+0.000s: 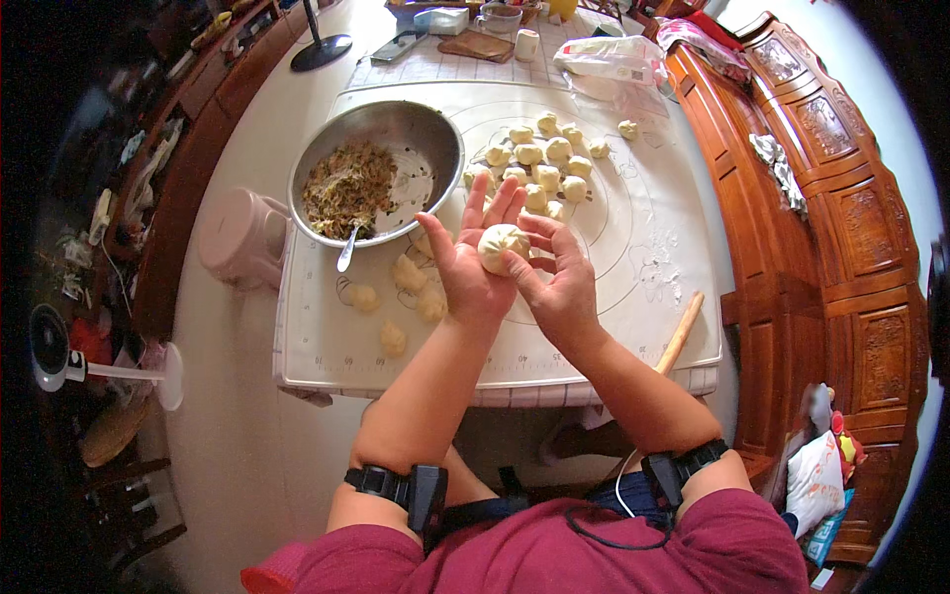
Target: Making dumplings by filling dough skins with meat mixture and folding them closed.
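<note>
A pleated, filled dough bun rests on the upturned palm of my left hand, whose fingers are stretched out. The thumb and fingers of my right hand hold the bun from its right side. Beyond my hands, several pleated buns stand grouped on a white dough mat with printed rings. To the left, a metal bowl contains chopped filling and a spoon. Several unshaped dough pieces lie left of my left forearm, some partly hidden.
A wooden rolling pin lies at the mat's right front, partly behind my right forearm. At the back are a plastic bag, a white cup and a brown board. A pink lidded container stands left of the table.
</note>
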Action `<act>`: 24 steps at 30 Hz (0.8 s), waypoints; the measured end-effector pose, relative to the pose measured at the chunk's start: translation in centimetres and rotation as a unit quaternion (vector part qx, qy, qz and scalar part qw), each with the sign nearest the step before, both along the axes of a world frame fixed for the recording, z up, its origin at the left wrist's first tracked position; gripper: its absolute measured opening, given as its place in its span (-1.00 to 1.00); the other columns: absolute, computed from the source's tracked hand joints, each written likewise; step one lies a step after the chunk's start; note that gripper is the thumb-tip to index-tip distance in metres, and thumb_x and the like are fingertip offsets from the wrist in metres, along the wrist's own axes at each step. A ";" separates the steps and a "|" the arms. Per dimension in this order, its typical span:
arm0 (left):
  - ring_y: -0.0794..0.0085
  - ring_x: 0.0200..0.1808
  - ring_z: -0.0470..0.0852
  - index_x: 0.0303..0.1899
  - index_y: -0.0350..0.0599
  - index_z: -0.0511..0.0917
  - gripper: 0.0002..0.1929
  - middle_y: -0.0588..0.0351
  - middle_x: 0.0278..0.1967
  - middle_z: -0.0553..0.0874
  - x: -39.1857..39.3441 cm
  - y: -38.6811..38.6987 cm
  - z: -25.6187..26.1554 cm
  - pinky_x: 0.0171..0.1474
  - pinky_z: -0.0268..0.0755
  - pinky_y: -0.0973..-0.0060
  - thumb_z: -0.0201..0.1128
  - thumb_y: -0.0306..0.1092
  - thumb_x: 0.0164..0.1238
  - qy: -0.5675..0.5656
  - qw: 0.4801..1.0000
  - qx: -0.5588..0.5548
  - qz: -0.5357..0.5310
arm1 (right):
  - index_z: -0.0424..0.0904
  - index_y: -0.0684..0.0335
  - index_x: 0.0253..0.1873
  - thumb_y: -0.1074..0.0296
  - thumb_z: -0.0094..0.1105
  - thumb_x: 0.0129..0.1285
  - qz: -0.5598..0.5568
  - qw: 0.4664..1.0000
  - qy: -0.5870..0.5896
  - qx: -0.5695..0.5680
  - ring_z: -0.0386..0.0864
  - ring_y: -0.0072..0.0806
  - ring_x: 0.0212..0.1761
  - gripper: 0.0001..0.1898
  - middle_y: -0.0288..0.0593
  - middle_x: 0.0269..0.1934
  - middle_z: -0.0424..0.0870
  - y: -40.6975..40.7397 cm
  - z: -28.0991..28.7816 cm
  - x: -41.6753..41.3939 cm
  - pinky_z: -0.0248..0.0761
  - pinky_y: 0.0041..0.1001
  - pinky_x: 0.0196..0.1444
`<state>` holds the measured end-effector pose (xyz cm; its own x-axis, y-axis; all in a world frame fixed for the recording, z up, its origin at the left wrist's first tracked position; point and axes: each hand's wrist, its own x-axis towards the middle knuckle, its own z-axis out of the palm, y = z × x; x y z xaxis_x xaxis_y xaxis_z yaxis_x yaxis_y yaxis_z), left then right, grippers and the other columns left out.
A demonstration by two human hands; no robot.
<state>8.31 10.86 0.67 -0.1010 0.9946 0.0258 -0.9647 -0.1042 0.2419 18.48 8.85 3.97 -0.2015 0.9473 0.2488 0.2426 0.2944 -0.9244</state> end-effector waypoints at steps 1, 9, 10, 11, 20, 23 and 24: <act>0.10 0.37 0.29 0.42 -0.14 0.13 -0.03 -0.19 0.31 0.38 0.3 0.1 -0.1 0.41 0.12 0.17 -0.24 0.54 0.24 -0.002 1.000 0.004 -0.006 | 0.40 0.30 0.21 0.34 0.31 0.23 -0.006 1.000 -0.002 0.004 0.56 -0.35 0.08 -0.52 -0.01 0.09 0.54 0.1 -0.4 0.0 0.50 -0.41 0.02; 0.12 0.34 0.27 0.44 0.00 0.10 -0.02 -0.09 0.39 0.23 -0.4 -0.4 -0.5 0.39 0.12 0.10 -0.23 0.59 0.19 0.035 0.998 -0.042 -0.033 | 0.37 0.26 0.23 0.31 0.38 0.07 0.039 0.996 -0.067 -0.034 0.55 -0.12 0.04 -0.39 0.02 -0.02 0.54 1.7 -1.6 0.5 0.40 -0.27 0.13; 0.10 0.31 0.32 0.43 -0.02 0.10 -0.03 -0.10 0.38 0.25 -0.2 -0.4 -0.3 0.35 0.18 0.09 -0.24 0.58 0.20 0.052 0.997 -0.051 -0.032 | 0.37 0.26 0.23 0.31 0.38 0.07 0.031 0.997 -0.067 -0.028 0.55 -0.12 0.04 -0.39 0.02 -0.02 0.54 2.3 -1.8 1.3 0.40 -0.27 0.13; 0.10 0.31 0.32 0.43 -0.02 0.10 -0.03 -0.10 0.38 0.25 0.2 -0.2 -0.2 0.35 0.18 0.09 -0.24 0.58 0.20 0.052 0.997 -0.045 -0.039 | 0.39 0.26 0.22 0.33 0.37 0.09 0.073 0.987 0.027 -0.142 0.58 -0.23 -0.01 -0.42 -0.08 -0.04 0.57 2.9 -2.0 2.0 0.44 -0.33 0.08; 0.14 0.36 0.30 0.45 0.02 0.12 -0.11 -0.12 0.38 0.29 -1.7 0.0 0.9 0.37 0.12 0.04 -0.19 0.50 0.27 0.036 0.994 0.064 -0.081 | 0.34 0.18 0.21 0.42 0.38 0.11 0.016 0.899 0.263 -0.351 0.59 -0.55 -0.15 -0.44 -0.27 -0.13 0.61 13.3 -3.2 14.0 0.53 -0.47 -0.07; 0.09 0.36 0.33 0.44 -0.01 0.13 -0.13 -0.14 0.35 0.35 -1.9 0.2 0.9 0.38 0.14 0.01 -0.19 0.47 0.30 0.034 0.993 0.077 -0.087 | 0.29 0.18 0.20 0.45 0.37 0.07 -0.158 0.947 0.171 -0.221 0.58 -0.50 -0.17 -0.41 -0.24 -0.11 0.57 20.9 -4.3 18.8 0.57 -0.48 -0.15; 0.09 0.36 0.34 0.44 -0.01 0.14 -0.13 -0.13 0.35 0.36 -1.9 0.3 0.6 0.38 0.14 0.01 -0.18 0.46 0.31 0.037 0.993 0.067 -0.090 | 0.29 0.18 0.20 0.45 0.37 0.07 -0.157 0.948 0.170 -0.221 0.58 -0.50 -0.17 -0.41 -0.24 -0.11 0.57 22.9 -4.4 19.7 0.57 -0.48 -0.15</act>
